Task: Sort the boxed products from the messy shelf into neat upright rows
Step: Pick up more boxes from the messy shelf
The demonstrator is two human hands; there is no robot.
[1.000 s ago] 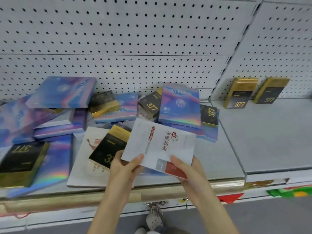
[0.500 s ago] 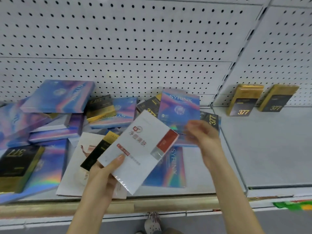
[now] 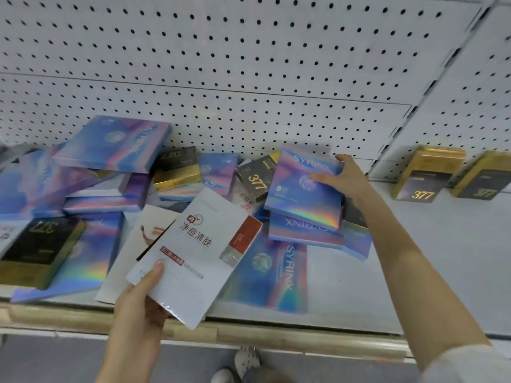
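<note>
Plainly mid-sort: the left hand (image 3: 138,302) grips a white box (image 3: 193,261) by its near corner, above the shelf lip (image 3: 249,335); the right hand (image 3: 347,178) pinches the far edge of a holographic box (image 3: 302,194) atop the heap (image 3: 110,194). Next, I'd judge, lift it clear and stand it on the bare shelf (image 3: 442,258) rightward of that hand, beside the upright black-and-gold boxes (image 3: 424,175).

Glossy film-wrapped white box (image 3: 193,261), iridescent holographic SYRINX box (image 3: 304,189), matt pegboard (image 3: 249,64)
</note>
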